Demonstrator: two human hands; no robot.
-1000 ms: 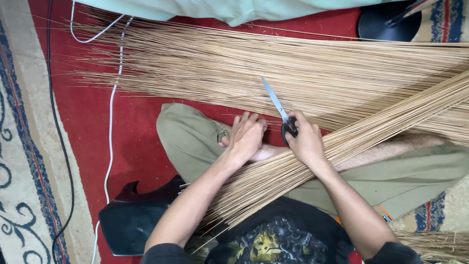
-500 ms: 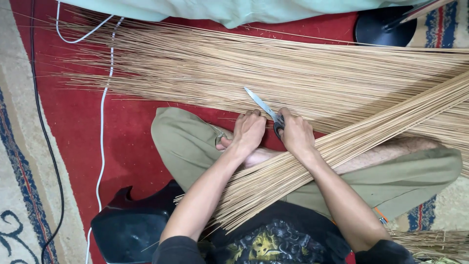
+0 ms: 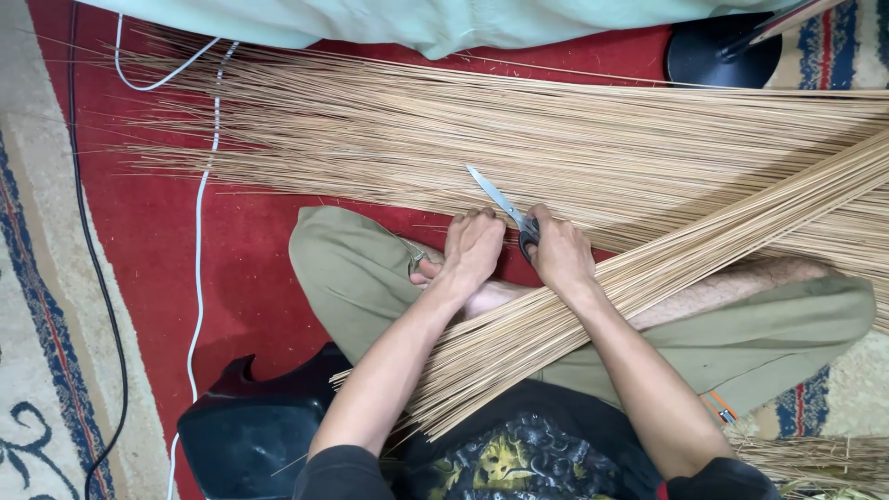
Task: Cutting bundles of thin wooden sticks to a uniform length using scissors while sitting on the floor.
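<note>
Right hand (image 3: 560,255) closes its grip on scissors (image 3: 505,206); left hand (image 3: 470,248), fingers curled, presses the straw bundle (image 3: 648,278).

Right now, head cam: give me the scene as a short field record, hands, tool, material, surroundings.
posture: seated cross-legged on a red rug
left hand: fingers curled, resting on the bundle of thin sticks across the lap
right hand: gripping the scissors by the dark handle, blades pointing up and left
loose sticks: wide layer spread on the rug beyond the knees
cables: white cable and black cable at left
other: black round base top right
</note>
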